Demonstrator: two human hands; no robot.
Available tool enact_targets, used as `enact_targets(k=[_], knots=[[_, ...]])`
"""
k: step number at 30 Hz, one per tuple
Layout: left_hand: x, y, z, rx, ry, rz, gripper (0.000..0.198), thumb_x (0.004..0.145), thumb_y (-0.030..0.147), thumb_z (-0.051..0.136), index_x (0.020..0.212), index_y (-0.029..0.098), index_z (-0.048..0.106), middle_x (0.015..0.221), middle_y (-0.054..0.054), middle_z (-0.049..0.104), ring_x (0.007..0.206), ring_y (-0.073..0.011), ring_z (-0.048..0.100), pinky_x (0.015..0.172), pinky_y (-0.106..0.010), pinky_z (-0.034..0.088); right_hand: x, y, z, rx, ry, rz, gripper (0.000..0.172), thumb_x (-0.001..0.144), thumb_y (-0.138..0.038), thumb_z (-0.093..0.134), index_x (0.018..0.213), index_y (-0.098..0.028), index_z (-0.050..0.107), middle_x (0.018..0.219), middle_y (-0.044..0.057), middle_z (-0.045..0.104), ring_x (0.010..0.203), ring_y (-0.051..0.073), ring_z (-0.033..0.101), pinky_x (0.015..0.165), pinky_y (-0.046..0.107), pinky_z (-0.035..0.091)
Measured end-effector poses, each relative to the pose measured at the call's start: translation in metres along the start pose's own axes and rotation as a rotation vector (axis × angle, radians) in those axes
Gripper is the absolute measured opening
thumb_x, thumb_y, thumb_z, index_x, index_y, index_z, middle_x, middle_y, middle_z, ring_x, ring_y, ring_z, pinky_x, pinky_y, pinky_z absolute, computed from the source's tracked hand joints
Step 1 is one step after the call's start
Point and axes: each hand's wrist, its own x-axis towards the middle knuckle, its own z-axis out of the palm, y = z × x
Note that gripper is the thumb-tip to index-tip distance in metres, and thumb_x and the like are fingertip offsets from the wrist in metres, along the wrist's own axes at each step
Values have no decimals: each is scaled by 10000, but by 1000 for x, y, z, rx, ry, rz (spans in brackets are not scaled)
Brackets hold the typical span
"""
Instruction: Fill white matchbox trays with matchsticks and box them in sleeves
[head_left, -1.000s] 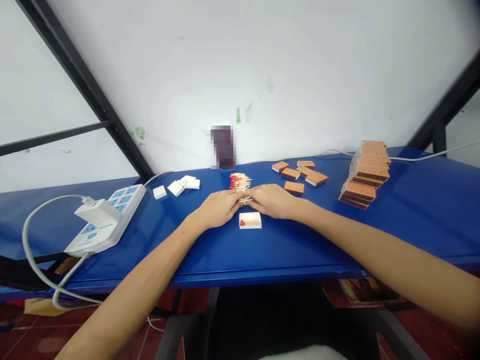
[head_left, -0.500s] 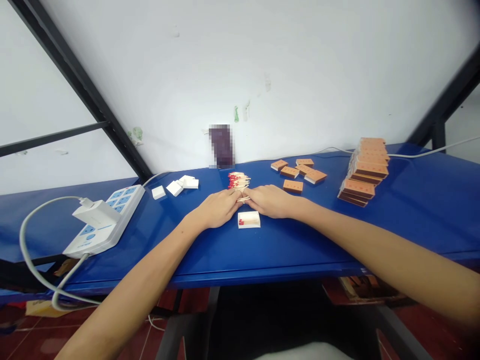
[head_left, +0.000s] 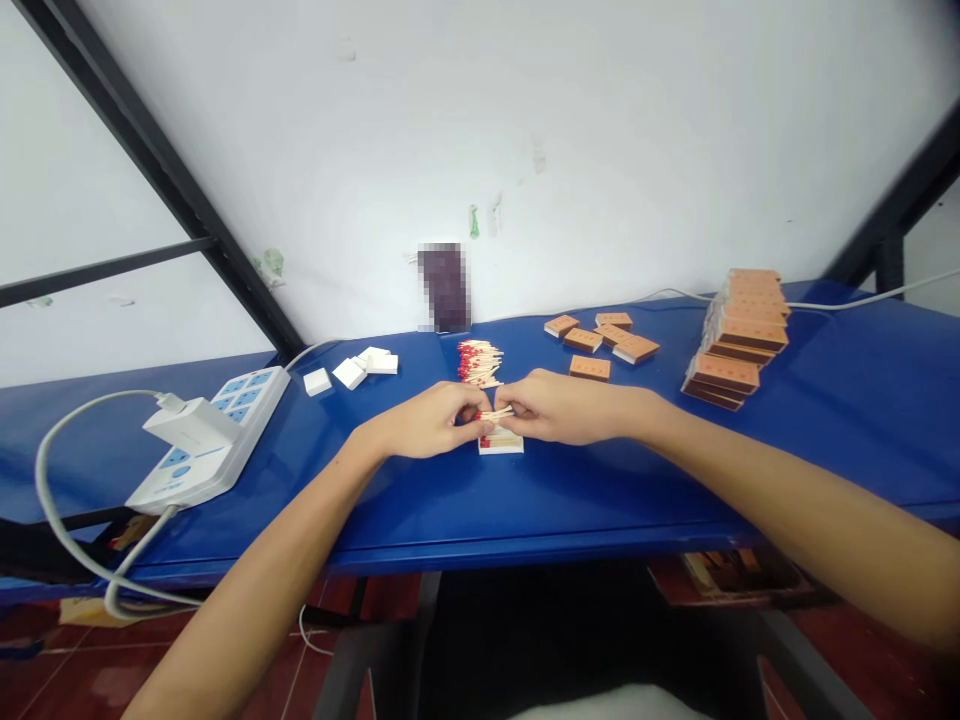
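Observation:
Between my two hands is a small bunch of red-tipped matches (head_left: 496, 414), lying sideways. My left hand (head_left: 431, 418) pinches the bunch at the red heads, and my right hand (head_left: 551, 405) grips the pale ends. Right below the bunch lies a white matchbox tray (head_left: 501, 449), partly covered by my fingers, with some matches in it. Just beyond my fingertips, a loose pile of matches (head_left: 480, 362) rests on the blue table, its red heads mostly to the left.
Several white trays (head_left: 349, 373) lie to the left, near a white power strip (head_left: 217, 435) with a charger plugged in. At the right are several loose orange matchboxes (head_left: 589, 367) and a tall leaning stack of matchboxes (head_left: 739, 335). A blurred dark object (head_left: 445, 288) leans on the wall.
Both hands have moved from the edge of the match pile toward me, carrying a bunch of matches over the white tray. The pile and other boxes stay in place.

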Motion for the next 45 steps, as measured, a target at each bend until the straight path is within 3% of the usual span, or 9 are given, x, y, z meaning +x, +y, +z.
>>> enact_targets(k=[5, 14, 20, 26, 30, 38, 45], knots=[[1, 0, 4, -15, -9, -31, 239, 893, 372, 586, 826, 157, 668, 653, 12, 549, 574, -102, 458, 552, -242, 348, -1, 1, 0, 46, -22, 39, 292, 931, -410, 508, 783, -180, 609, 637, 3, 604, 545, 113, 473, 539, 248, 296], [-1, 0, 2, -65, 39, -47, 151, 849, 291, 616, 904, 170, 688, 635, 13, 610, 551, -101, 527, 552, -227, 398, 0, 3, -1, 22, 76, 47, 212, 875, -396, 597, 875, -197, 673, 630, -7, 602, 594, 126, 518, 561, 246, 326], [0, -3, 3, -70, 95, -67, 124, 875, 280, 579, 902, 169, 629, 657, 14, 626, 558, -102, 536, 565, -225, 404, 2, 7, 2, 61, 118, -57, 168, 867, -320, 609, 834, -173, 682, 818, 32, 643, 706, 125, 555, 644, 241, 383], [0, -6, 6, -113, 48, -87, 190, 884, 316, 588, 995, 171, 641, 626, 16, 625, 541, -112, 537, 552, -225, 394, 4, 11, 8, 73, 74, -65, 274, 934, -370, 520, 821, -164, 661, 792, 38, 647, 680, 131, 549, 634, 255, 374], [2, -10, 7, -193, 25, -114, 192, 912, 259, 507, 971, 163, 662, 644, 4, 638, 562, -106, 536, 553, -217, 391, 6, 11, 11, 32, 86, -83, 212, 916, -319, 546, 814, -169, 656, 820, 39, 635, 709, 136, 547, 661, 259, 369], [3, -13, 7, -266, 7, -139, 160, 895, 271, 529, 941, 157, 632, 648, 3, 642, 564, -102, 523, 556, -221, 388, 6, 8, 11, 56, 101, -57, 190, 897, -297, 555, 774, -167, 618, 753, 21, 625, 629, 117, 512, 603, 246, 344], [5, -14, 11, -234, 60, -119, 135, 884, 259, 541, 972, 169, 592, 636, 29, 610, 541, -93, 475, 540, -214, 367, 6, 8, 13, 91, 125, -80, 140, 878, -255, 538, 766, -179, 573, 726, -3, 597, 610, 106, 486, 576, 236, 315]])
